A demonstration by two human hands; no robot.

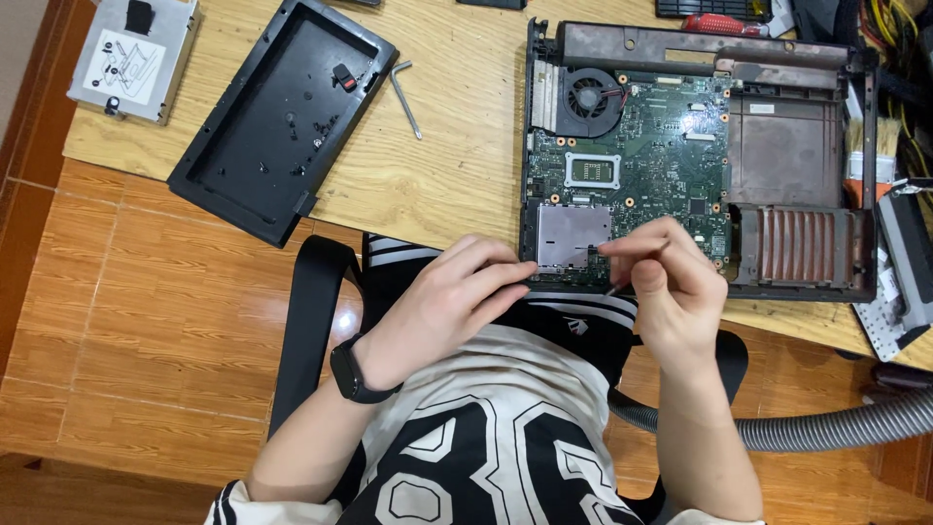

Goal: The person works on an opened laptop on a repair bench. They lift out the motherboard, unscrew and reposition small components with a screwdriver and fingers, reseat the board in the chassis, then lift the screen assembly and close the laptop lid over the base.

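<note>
Nearest the lens: a black-and-white jersey [486,437], then both hands at the near edge of an opened laptop [695,160] lying on a wooden table [447,146]. Left hand [442,306], a black watch [355,374] on its wrist, rests against the laptop's near left corner, fingers together and curled, tips touching the edge beside a silver plate [573,236]; nothing visibly clamped. Right hand [671,282], just right of that plate, fingers pinched together on a thin dark tool [614,288] — only a sliver shows, kind impossible to tell.

Likely handling: laptop base stiff and fairly heavy, stable where it lies; green board [651,146] inside rigid yet fragile, best gripped by the plastic frame, never by components. Fan [591,97] at the laptop's far left corner, delicate blades. Copper-coloured fins [797,243] at its near right, thin and probably easy to bend.

Left of the laptop: a bent hex key [405,95], then a black cover [282,117] turned hollow side up with loose screws inside — small, light, apt to roll. Farther left, a silver drive caddy [131,58]. Right of the laptop, a brush [880,141] and cables crowding the side; a grey hose [836,423] runs below the near right corner. Close ahead of the fingers, only the plate.
</note>
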